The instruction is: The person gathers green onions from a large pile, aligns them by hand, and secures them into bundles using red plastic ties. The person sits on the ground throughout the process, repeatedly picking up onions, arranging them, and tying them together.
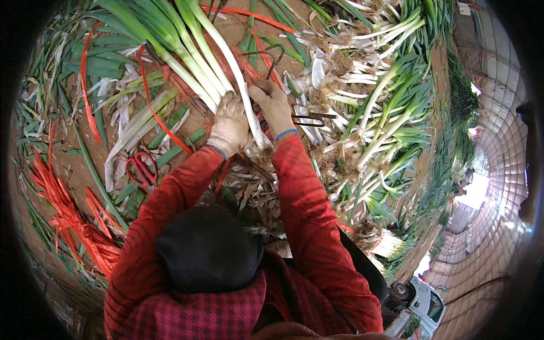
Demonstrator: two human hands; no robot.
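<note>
Several green onions (187, 46) with thick white stalks lie before me on a low metal frame, their green leaves towards the top left. My left hand (230, 123), in a pale knit glove, rests over the lower white stalks; its fingers are partly hidden. One separate green onion (238, 72) runs between my hands, its root end beside my right wrist. My right hand (272, 104), gloved too, is at that stalk's right side with fingers bent; whether it grips the stalk is unclear. A red strap (159, 114) passes left of the stalks.
Red-handled scissors (141, 169) lie on the soil at left, near a heap of red plastic strips (76, 221). Loose green onions (374, 123) with roots cover the ground at right. Bent metal rods (314, 119) stick out beside my right hand. A tied bundle (389, 244) lies at lower right.
</note>
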